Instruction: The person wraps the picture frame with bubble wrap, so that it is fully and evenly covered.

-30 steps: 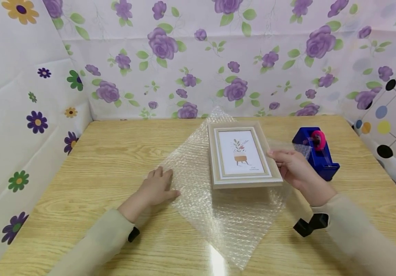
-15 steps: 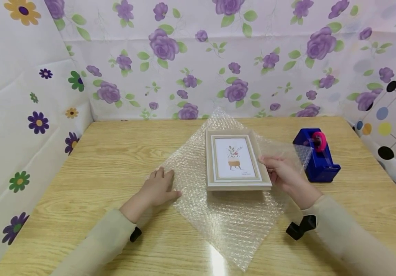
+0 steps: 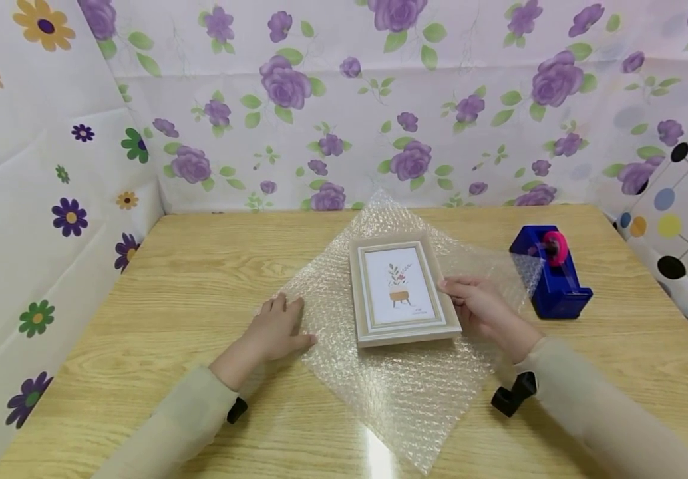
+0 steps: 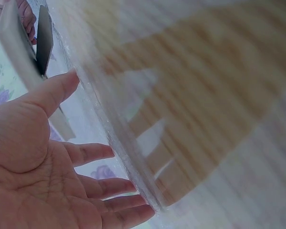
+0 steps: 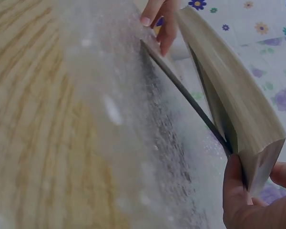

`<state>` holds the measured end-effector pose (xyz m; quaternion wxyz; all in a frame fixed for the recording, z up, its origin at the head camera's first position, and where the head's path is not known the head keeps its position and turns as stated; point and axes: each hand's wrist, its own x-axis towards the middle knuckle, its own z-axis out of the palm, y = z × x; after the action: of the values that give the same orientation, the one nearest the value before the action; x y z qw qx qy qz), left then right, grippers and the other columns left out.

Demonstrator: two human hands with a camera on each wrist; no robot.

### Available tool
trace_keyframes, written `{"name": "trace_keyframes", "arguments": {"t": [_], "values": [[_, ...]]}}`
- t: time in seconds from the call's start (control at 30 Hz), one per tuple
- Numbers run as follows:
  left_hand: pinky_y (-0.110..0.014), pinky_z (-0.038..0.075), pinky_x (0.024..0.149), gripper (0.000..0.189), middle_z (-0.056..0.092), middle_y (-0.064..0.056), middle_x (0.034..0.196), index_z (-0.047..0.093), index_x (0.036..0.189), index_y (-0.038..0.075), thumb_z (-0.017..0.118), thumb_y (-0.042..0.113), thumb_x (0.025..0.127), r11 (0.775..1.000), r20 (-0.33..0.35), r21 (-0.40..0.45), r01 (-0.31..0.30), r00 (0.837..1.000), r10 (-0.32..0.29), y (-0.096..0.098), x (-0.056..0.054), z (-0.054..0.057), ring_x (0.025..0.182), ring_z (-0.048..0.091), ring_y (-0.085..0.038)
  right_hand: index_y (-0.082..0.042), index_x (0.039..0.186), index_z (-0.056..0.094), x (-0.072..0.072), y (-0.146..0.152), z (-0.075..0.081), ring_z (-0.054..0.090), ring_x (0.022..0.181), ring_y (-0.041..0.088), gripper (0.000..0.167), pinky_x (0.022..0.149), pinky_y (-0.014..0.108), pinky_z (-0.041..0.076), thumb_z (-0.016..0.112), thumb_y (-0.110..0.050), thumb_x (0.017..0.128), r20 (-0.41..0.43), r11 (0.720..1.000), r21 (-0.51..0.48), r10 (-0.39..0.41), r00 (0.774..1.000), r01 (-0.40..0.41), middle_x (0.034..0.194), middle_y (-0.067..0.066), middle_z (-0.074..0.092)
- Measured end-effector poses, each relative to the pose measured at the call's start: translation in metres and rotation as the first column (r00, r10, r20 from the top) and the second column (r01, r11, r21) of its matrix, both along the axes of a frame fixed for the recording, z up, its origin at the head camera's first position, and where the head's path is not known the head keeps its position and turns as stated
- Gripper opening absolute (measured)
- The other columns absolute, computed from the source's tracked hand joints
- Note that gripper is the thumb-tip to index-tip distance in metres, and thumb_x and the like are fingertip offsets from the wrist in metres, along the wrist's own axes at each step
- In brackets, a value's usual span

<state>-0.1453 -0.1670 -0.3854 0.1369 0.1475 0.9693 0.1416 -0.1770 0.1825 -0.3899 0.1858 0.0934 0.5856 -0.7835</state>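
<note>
My right hand [image 3: 488,313] grips the right edge of a pale wooden picture frame [image 3: 400,286], which shows a potted-plant print. The frame is held over a sheet of bubble wrap [image 3: 404,399] and leans back slightly. A dark easel stand [image 5: 181,88] juts from its back in the right wrist view, its far end at the wrap. My left hand [image 3: 272,332] rests at the wrap's left edge with its fingers spread; in the left wrist view its fingertips touch that edge. Most of my right fingers are hidden behind the frame in the head view.
A blue tape dispenser [image 3: 559,279] with a pink core stands at the right, beside the wrap's right corner. The wood-grain table [image 3: 200,266] is bounded by a floral cloth [image 3: 284,146] at the back and patterned cloths at both sides.
My right hand has carried the picture frame leftward and nearer to me, lower over the bubble wrap. My left hand has stayed at the wrap's left edge.
</note>
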Motion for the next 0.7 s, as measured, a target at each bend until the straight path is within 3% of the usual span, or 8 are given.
{"name": "trace_keyframes", "arguments": {"t": [0.23,0.4,0.7], "values": [[-0.069,0.033,0.099,0.074,0.024,-0.041,0.144,0.035,0.143,-0.004,0.064,0.039,0.089,1.000,-0.008,0.000,0.011,1.000,-0.011,0.000,0.000,-0.002,0.130,0.026,-0.059,-0.001,0.106,0.060,-0.001,-0.007,-0.010,0.067,0.070,0.006,0.013,0.066,0.021,0.056,0.057,-0.007,0.094,0.021,0.998,0.065,-0.015,1.000,0.014,0.076,-0.003,0.071],[-0.069,0.033,0.098,0.074,0.025,-0.041,0.143,0.035,0.142,-0.004,0.064,0.039,0.088,1.000,-0.008,0.001,0.011,1.000,-0.011,0.000,-0.001,-0.004,0.129,0.027,-0.060,0.011,0.134,0.043,-0.003,-0.008,-0.016,0.065,0.069,0.004,0.045,0.066,0.020,0.056,0.055,-0.008,0.095,0.033,0.988,0.151,-0.033,0.999,0.028,0.074,-0.006,0.070],[-0.069,0.031,0.100,0.076,0.022,-0.042,0.144,0.034,0.143,-0.005,0.065,0.039,0.089,1.000,0.000,0.004,0.014,1.000,-0.014,-0.001,-0.003,-0.005,0.130,0.024,-0.061,0.011,0.140,0.035,-0.009,-0.008,-0.019,0.063,0.075,0.001,0.054,0.070,0.019,0.054,0.054,-0.014,0.096,0.022,0.969,0.245,-0.035,0.999,0.028,0.079,-0.010,0.066]]}}
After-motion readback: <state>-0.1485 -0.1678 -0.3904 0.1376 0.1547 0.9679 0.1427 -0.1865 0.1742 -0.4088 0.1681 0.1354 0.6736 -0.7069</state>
